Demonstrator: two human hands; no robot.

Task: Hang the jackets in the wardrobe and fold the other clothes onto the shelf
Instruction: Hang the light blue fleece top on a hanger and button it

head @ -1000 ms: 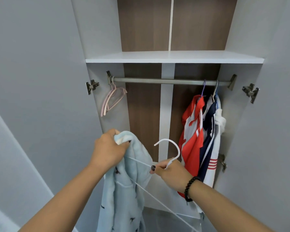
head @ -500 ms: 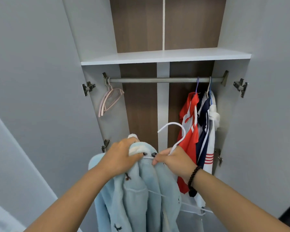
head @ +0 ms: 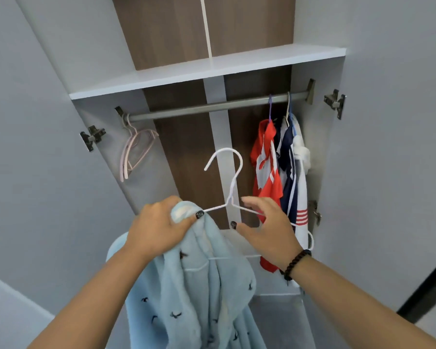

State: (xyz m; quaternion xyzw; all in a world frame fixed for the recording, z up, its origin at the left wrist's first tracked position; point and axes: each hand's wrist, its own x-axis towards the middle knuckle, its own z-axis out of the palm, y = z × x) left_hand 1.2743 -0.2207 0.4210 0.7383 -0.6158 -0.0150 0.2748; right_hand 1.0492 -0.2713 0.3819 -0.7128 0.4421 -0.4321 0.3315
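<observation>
Blue fleece jacket (head: pixel 199 293), unlabelled, gripped by left hand (head: pixel 159 229) on white hanger (head: pixel 230 187).

1. Wardrobe rail (head: pixel 212 107): pink hangers (head: pixel 134 152) at far left, bare.
2. Right end: red jacket (head: pixel 266 167), navy-and-white jacket (head: pixel 291 172) hanging, touching (separate hangers).
3. White shelf (head: pixel 207 71) above the rail.

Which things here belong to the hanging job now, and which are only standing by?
In use:
blue jacket, gripped by left hand
white hanger, at right hand
rail

Standing by:
pink hangers
hung clothes
shelf
</observation>
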